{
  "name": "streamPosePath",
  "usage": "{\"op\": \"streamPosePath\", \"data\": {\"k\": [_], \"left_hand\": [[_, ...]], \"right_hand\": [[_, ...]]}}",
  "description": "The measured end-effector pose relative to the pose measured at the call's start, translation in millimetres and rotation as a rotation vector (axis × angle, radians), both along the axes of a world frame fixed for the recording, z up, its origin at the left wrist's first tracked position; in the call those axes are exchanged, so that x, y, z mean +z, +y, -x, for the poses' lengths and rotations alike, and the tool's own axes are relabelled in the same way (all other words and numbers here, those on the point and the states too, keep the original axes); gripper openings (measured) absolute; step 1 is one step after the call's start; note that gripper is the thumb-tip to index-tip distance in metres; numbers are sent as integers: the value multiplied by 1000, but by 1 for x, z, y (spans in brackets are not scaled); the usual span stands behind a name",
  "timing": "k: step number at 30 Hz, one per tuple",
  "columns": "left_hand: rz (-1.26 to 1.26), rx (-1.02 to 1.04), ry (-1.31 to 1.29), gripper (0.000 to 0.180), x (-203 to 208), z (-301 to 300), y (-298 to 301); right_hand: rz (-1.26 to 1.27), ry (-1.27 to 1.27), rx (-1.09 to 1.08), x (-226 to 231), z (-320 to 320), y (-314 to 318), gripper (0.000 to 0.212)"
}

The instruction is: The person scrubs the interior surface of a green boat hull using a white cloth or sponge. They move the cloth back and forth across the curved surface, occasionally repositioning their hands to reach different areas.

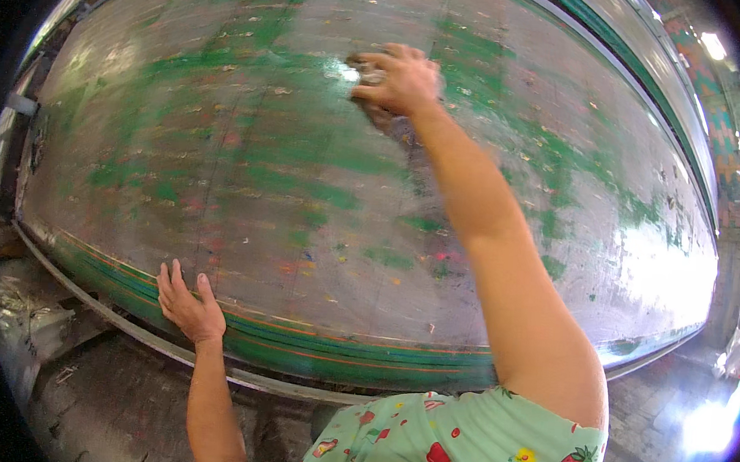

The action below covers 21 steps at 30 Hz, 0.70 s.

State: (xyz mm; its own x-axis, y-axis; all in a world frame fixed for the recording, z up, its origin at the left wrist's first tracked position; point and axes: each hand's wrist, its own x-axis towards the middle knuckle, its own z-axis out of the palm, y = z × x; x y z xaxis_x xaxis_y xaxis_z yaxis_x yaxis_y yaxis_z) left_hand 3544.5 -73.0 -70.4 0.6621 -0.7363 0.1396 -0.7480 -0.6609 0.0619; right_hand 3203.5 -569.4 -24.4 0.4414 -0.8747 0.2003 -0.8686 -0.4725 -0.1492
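Note:
A large grey work table (220, 188), smeared with green paint and flecks of other colours, fills most of the view. My right hand (400, 79) reaches far across it and presses a small grey-white cloth or pad (356, 71) against the surface; the fingers are curled over it. My left hand (186, 303) lies flat with spread fingers on the near edge of the table, holding nothing.
The table's near edge (337, 352) carries green and orange stripes above a metal rail. Below it lies a wet, dirty floor (97, 392). A green-edged rail (619, 43) runs along the far side. Bright light glares at the right.

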Motion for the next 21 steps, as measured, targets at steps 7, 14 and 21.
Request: {"op": "streamPosePath", "data": {"k": [7,14,21], "left_hand": [[-1,13,37,65,4,2,-1],[26,-12,6,66,-5,-5,1],[13,-25,-9,67,-2,-3,1]], "right_hand": [[-125,-87,422,7,-107,138,57],[-99,-244,514,-7,141,287,60],[141,-130,-482,3,222,205,47]]}}
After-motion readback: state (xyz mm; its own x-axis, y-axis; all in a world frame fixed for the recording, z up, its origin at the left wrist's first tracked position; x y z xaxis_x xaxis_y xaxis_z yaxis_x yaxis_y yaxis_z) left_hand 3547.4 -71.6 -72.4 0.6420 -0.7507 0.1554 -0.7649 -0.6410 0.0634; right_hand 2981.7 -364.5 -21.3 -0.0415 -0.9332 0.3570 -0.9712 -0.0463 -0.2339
